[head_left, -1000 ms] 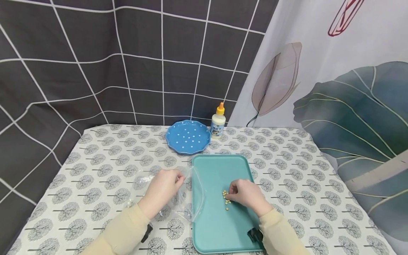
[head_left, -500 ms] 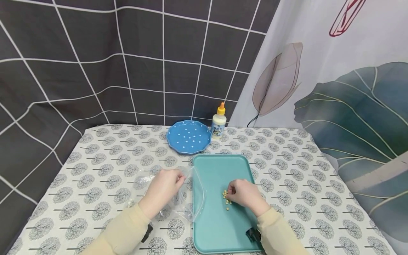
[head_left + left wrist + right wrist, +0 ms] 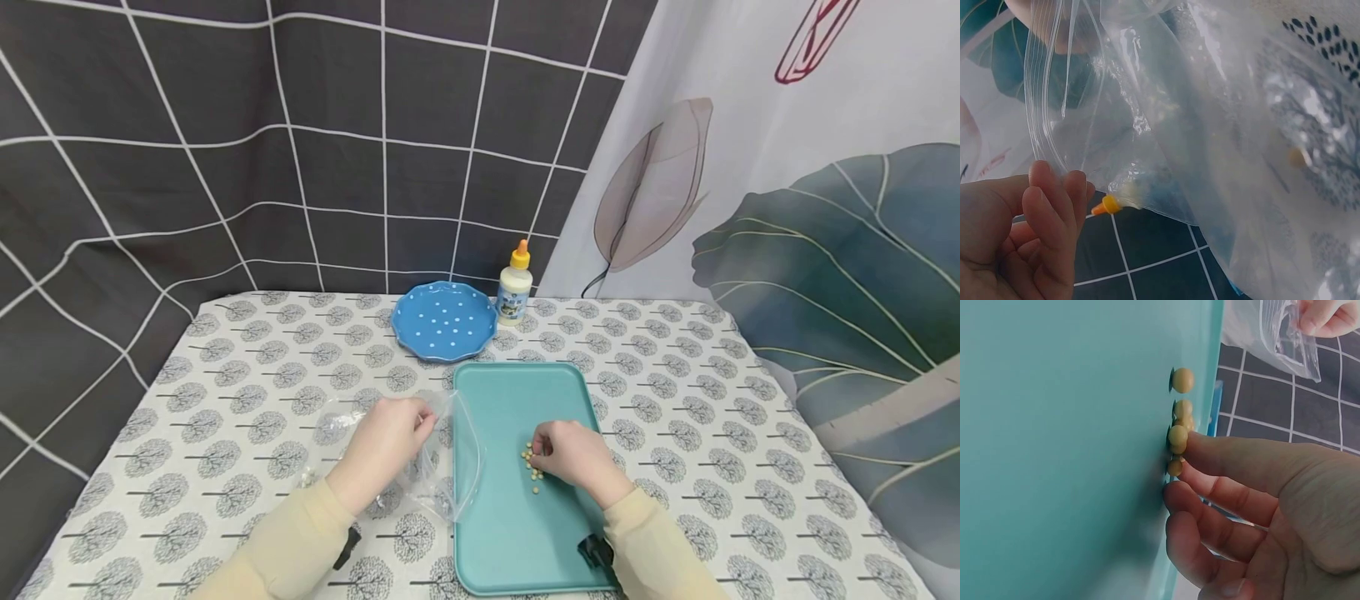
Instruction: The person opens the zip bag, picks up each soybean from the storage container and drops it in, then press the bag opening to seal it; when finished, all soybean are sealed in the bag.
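My left hand (image 3: 386,446) pinches the rim of a clear plastic zip bag (image 3: 457,467), whose mouth stands open over the left edge of the teal tray (image 3: 517,542). In the left wrist view the bag (image 3: 1147,125) spreads beyond my fingers, with a small blurred yellowish spot showing through it. On the tray lies a small cluster of round yellow soybeans (image 3: 536,477). My right hand (image 3: 573,454) is down at the cluster. In the right wrist view its thumb touches the soybeans (image 3: 1177,435), and the curled fingers close in from the other side, partly hiding them.
Behind the tray sit a blue polka-dot plate (image 3: 442,323) and a small bottle (image 3: 513,293) with a yellow cap. A tree-patterned cloth (image 3: 247,383) covers the table. A dark grid curtain (image 3: 322,167) hangs behind, and a leaf-print curtain (image 3: 787,208) hangs at right.
My right hand has shifted very slightly left at the soybeans, and some beans at the cluster's edge have moved a little. The left hand and bag have stayed in place.
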Tool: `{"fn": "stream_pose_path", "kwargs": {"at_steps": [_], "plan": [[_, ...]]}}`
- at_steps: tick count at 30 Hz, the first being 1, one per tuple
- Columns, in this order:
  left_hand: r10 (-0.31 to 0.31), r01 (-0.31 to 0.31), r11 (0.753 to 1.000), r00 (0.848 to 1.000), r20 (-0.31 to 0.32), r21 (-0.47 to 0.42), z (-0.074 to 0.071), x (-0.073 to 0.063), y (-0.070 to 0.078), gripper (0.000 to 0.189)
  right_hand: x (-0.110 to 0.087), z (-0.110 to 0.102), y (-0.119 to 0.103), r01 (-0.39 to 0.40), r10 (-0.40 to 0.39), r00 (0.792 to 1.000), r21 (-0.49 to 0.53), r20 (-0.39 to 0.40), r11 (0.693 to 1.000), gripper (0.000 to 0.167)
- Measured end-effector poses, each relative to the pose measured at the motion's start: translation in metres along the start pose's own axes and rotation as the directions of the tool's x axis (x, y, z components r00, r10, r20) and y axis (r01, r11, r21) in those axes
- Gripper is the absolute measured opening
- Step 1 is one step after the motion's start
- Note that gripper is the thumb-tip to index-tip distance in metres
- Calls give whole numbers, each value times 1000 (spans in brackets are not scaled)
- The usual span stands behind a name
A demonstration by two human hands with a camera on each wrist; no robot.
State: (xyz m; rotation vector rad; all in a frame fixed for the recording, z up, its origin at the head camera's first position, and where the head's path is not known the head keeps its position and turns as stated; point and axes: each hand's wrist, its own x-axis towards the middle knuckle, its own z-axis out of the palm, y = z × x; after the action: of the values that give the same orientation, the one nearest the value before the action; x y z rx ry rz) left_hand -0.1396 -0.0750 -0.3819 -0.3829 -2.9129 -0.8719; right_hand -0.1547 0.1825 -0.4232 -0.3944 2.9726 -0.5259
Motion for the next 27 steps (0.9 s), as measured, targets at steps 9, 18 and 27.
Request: {"fn": "stream_pose_path", "kwargs": {"at_steps": [9, 18, 27], "plan": [[8, -8, 1000, 1000, -12, 6, -1, -1, 1, 11, -1, -1, -2, 7, -7, 1000, 2, -10, 1000, 23], [0, 0, 1000, 1000, 1, -10, -2, -1, 1, 12, -5, -6, -9, 69, -68, 997, 78, -24, 995, 18], [17, -17, 1000, 1000, -14, -14, 0, -1, 0, 13, -6, -13, -27, 182, -178, 983, 145, -39, 973, 10]]}}
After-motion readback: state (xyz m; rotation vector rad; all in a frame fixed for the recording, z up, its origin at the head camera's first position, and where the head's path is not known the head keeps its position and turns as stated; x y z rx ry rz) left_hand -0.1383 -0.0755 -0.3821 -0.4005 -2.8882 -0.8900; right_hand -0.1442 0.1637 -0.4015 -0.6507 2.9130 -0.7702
